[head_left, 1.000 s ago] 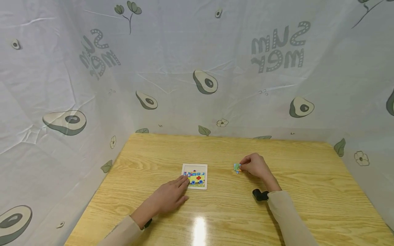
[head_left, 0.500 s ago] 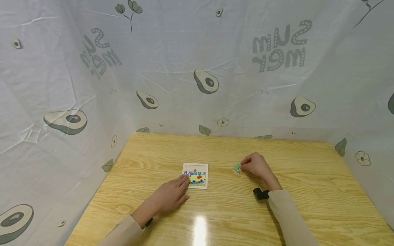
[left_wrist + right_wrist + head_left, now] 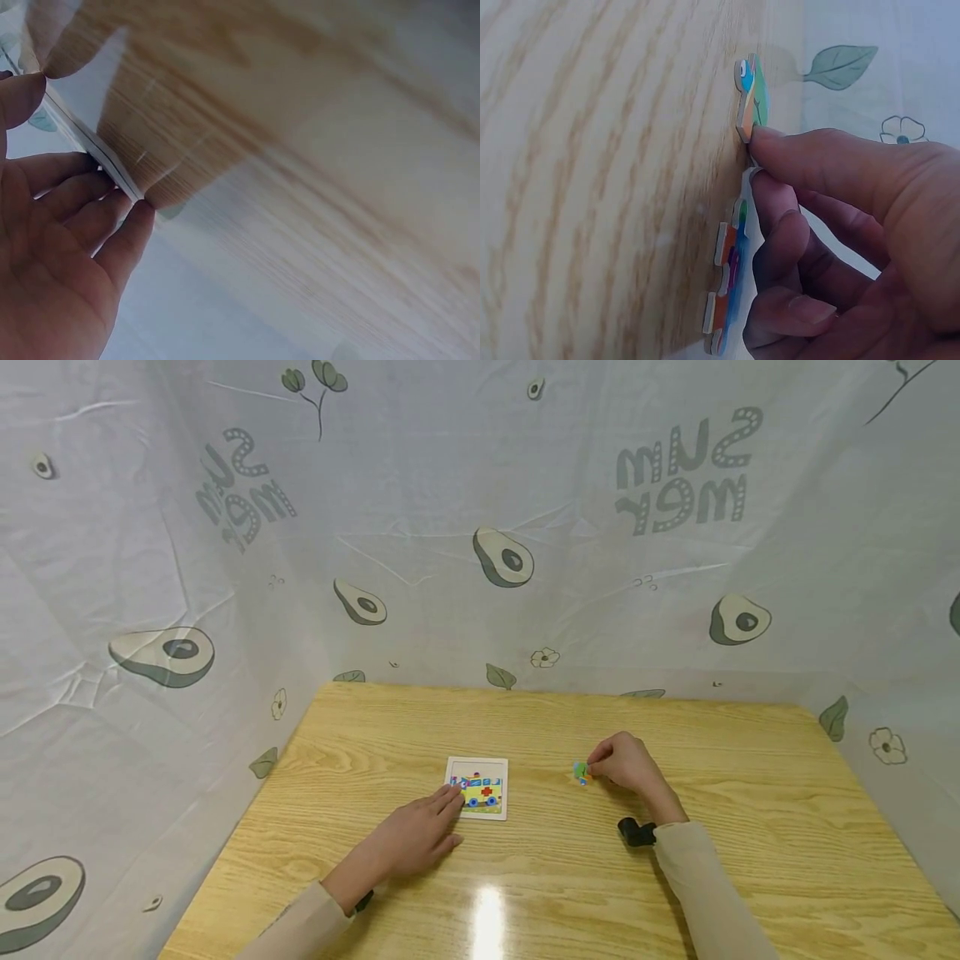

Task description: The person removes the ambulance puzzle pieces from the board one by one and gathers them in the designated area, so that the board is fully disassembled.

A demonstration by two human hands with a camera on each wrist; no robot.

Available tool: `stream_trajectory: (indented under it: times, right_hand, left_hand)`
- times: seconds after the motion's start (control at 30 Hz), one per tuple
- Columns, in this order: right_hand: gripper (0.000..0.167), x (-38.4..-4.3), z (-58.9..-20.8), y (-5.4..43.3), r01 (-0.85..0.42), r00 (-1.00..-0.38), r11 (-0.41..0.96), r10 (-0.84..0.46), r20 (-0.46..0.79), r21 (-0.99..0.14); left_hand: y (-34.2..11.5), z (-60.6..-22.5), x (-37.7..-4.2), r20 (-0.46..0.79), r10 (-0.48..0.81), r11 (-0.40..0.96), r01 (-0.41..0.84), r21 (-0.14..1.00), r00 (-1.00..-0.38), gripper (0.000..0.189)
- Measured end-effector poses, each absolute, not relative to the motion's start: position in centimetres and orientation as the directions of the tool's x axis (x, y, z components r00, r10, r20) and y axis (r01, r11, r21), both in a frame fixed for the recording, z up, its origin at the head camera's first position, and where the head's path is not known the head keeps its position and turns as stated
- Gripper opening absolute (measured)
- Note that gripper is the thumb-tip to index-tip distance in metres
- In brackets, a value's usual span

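Observation:
In the head view, a white-framed puzzle board (image 3: 478,762) lies on the table, with a yellow ambulance picture filling its lower part. The fingers of my left hand (image 3: 412,839) rest straight on its left edge; the left wrist view has those fingertips (image 3: 139,217) at the thin board's edge. To the right, my right hand (image 3: 626,767) pinches a small green, blue and orange puzzle piece (image 3: 581,771) between thumb and fingers. Seen from the right wrist, this piece (image 3: 756,97) stands tilted at the tabletop. A second puzzle piece (image 3: 731,277), orange, purple and blue, lies beside the curled fingers.
The wooden table (image 3: 540,877) reaches back to a pale curtain (image 3: 435,560) printed with avocados, which also hangs along both sides. A black wrist device (image 3: 636,832) sits at my right wrist, just above the tabletop.
The puzzle piece in my right hand has tilted up from lying nearly flat, so its face looks narrower. My left hand stays on the board.

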State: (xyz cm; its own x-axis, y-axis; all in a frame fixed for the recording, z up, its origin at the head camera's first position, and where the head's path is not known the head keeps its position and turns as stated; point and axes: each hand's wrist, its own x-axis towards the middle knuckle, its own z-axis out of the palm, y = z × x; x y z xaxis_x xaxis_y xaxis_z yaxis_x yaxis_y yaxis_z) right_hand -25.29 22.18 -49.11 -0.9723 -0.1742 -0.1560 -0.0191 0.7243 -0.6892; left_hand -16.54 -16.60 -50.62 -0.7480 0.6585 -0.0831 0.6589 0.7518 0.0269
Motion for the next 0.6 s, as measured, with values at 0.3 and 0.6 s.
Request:
stream_trajectory:
  times: [0.3,0.6]
  right_hand:
    - [0.008,-25.22,-48.91,22.24,-0.016,-0.969,0.729,-0.181,-0.170,-0.685]
    - [0.010,-25.24,-48.85,22.36,-0.036,-0.971,0.735,-0.186,-0.150,-0.677]
  left_hand:
    - [-16.53,-50.69,-16.60,-0.102,0.647,0.761,0.647,0.041,-0.755,0.062]
    - [-16.59,-50.68,-16.83,-0.114,0.651,0.759,0.650,0.051,-0.751,0.062]
